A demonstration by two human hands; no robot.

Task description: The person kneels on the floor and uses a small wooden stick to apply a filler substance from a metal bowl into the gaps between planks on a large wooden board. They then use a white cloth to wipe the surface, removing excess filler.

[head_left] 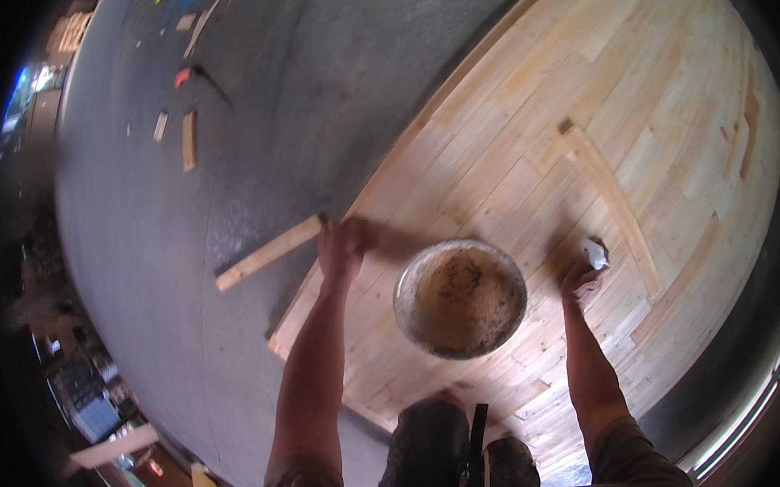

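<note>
Two hands flank the bowl [460, 299]: left hand [339, 251] grips a wood strip [270, 252]; right hand [581, 272] closes on a white, blurred object [595, 251].

The scene is viewed from a single head-worn fisheye camera, aimed steeply downward over a wooden panel [598, 141] and grey floor [251, 163]. Edges are bent and darkened toward the rim, so outer detail is perhaps unreliable.

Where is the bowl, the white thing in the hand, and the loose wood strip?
bowl [460, 298], head view, inside bottom.
white thing [595, 252], head view, its middle.
wood strip [266, 254], head view, mid-length.
</note>
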